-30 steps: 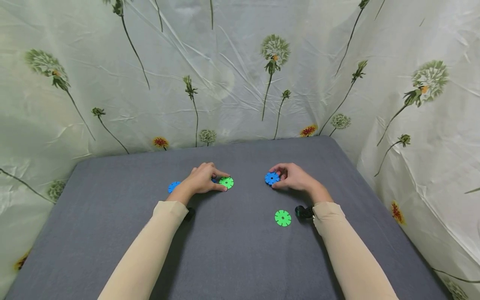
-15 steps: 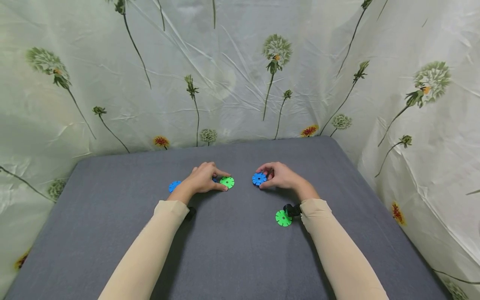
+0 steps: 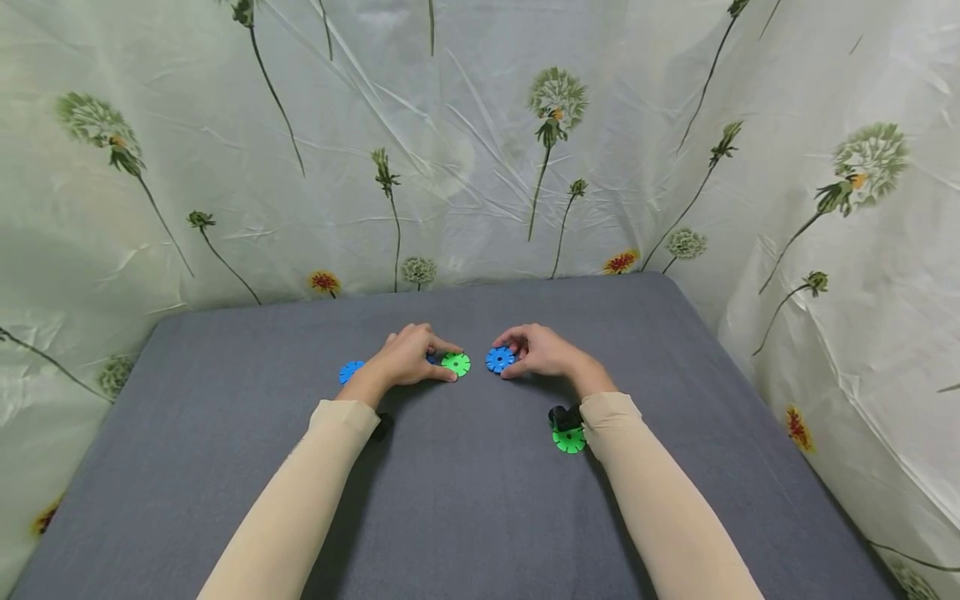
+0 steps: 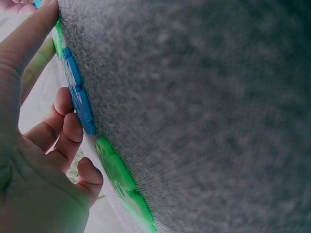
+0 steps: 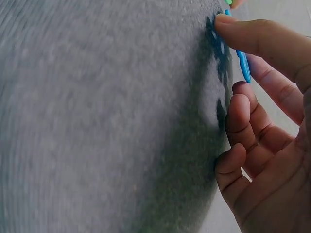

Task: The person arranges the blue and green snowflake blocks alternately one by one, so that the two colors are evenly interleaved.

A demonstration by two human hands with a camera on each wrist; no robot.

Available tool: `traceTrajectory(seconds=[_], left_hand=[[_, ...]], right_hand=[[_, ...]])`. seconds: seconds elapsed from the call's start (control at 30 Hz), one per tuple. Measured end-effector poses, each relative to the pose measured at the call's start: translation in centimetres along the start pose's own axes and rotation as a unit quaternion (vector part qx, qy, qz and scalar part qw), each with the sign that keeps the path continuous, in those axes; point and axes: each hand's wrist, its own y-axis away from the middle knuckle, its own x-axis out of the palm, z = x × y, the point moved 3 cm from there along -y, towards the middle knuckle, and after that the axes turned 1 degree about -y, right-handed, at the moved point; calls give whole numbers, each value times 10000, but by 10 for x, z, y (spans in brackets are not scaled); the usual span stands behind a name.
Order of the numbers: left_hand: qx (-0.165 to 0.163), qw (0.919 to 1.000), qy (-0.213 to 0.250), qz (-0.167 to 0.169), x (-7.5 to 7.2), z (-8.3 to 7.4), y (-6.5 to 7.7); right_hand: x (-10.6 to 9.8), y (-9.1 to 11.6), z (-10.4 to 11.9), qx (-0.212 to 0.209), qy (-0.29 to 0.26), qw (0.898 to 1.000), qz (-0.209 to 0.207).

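Note:
My left hand (image 3: 403, 358) pinches the edges of a green notched plastic disc (image 3: 456, 364) lying flat on the cloth. Beside that disc, under the left palm, lie a blue notched disc (image 4: 77, 90) and another green notched disc (image 4: 121, 179), as the left wrist view shows. One more blue disc (image 3: 350, 371) shows left of the left wrist. Thumb and fingers of my right hand (image 3: 543, 351) pinch a blue notched disc (image 3: 500, 360), just right of the pinched green one with a small gap between them. In the right wrist view this disc is raised slightly, with its shadow on the cloth.
A loose green disc (image 3: 570, 442) lies in front, partly hidden behind the black right wrist camera (image 3: 562, 418). Grey cloth (image 3: 465, 508) covers the table. A pale curtain (image 3: 465, 167) with printed dandelions hangs along the back and right edges.
My right hand has moved left with the blue disc, bringing it close to the green disc. Its wrist camera now overlaps the loose green disc. The left hand has stayed in place.

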Motion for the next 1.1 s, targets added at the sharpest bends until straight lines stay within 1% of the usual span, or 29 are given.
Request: traceTrajectory(seconds=[0.23, 0.47, 0.8, 1.1], left_hand=[[30, 10000, 37, -12, 0, 1, -1], [34, 10000, 23, -22, 0, 1, -1], [40, 10000, 69, -1, -2, -1, -1], [-12, 10000, 87, 44, -2, -1, 1]], right_hand=[[5, -6, 7, -6, -70, 9999, 93], [11, -11, 11, 20, 45, 9999, 160], [11, -10, 9, 217, 62, 9997, 81], [11, -9, 8, 203, -79, 9997, 84]])
